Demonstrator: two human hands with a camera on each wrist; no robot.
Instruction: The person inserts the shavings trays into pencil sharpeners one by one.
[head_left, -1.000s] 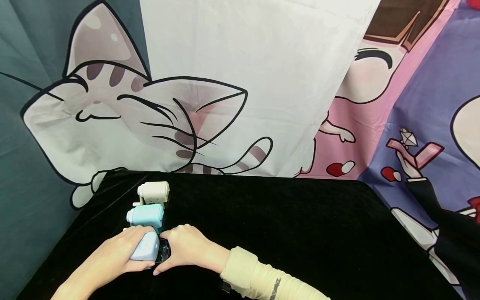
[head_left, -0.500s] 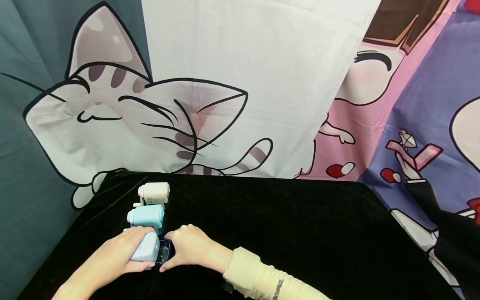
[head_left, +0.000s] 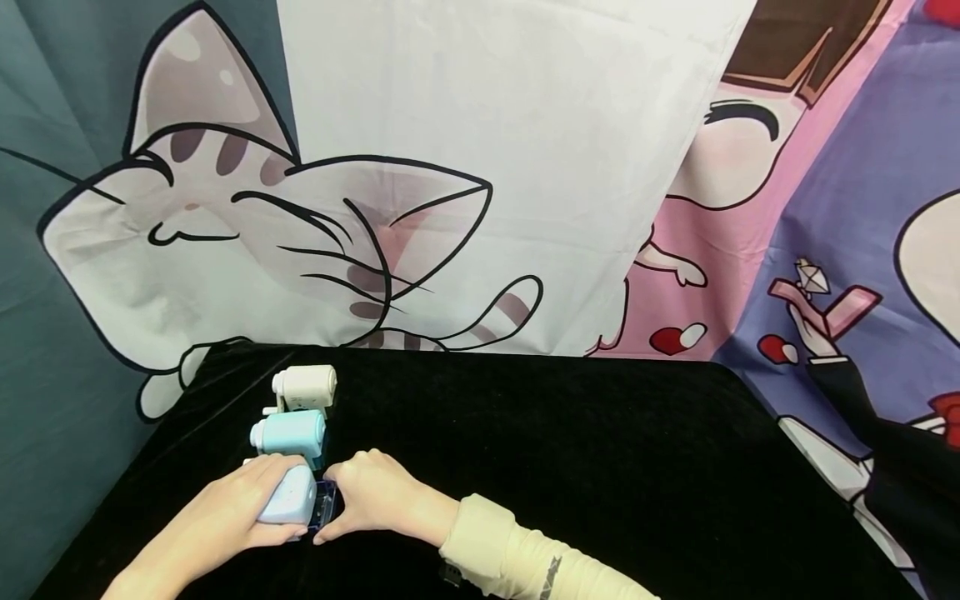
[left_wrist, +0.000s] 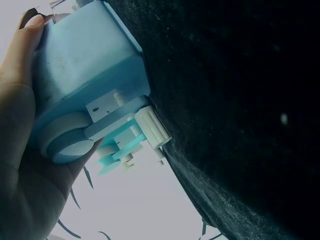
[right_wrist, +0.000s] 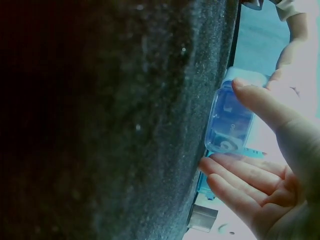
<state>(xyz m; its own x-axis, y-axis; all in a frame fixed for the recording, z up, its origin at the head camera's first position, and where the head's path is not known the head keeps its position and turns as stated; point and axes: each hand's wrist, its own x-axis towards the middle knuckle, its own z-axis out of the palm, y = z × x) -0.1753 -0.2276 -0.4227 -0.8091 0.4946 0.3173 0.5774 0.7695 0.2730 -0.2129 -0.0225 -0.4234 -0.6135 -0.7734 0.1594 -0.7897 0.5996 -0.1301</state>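
Observation:
Three crank pencil sharpeners stand in a row at the table's left side. My left hand (head_left: 243, 504) grips the nearest, a light blue pencil sharpener (left_wrist: 90, 55), across its body, thumb on one side. Its crank (left_wrist: 117, 117) with a ribbed pale knob faces my left wrist. Out of its opposite end juts a clear bluish shavings drawer (right_wrist: 230, 120). My right hand (head_left: 382, 496) holds this drawer between thumb and fingers, thumb at one edge and fingertips at the other. In the head view the drawer is partly hidden by the right hand.
A turquoise pencil sharpener (head_left: 288, 433) stands just behind the held one, with a cream pencil sharpener (head_left: 306, 385) beyond it. Black velvety cloth (head_left: 562, 467) covers the table. Cartoon-printed hangings (head_left: 450, 250) close off the back and sides.
The right hand shifted slightly right, then slightly back left, staying at the drawer. The left hand keeps its grip on the light blue sharpener. The other two sharpeners stand where they were.

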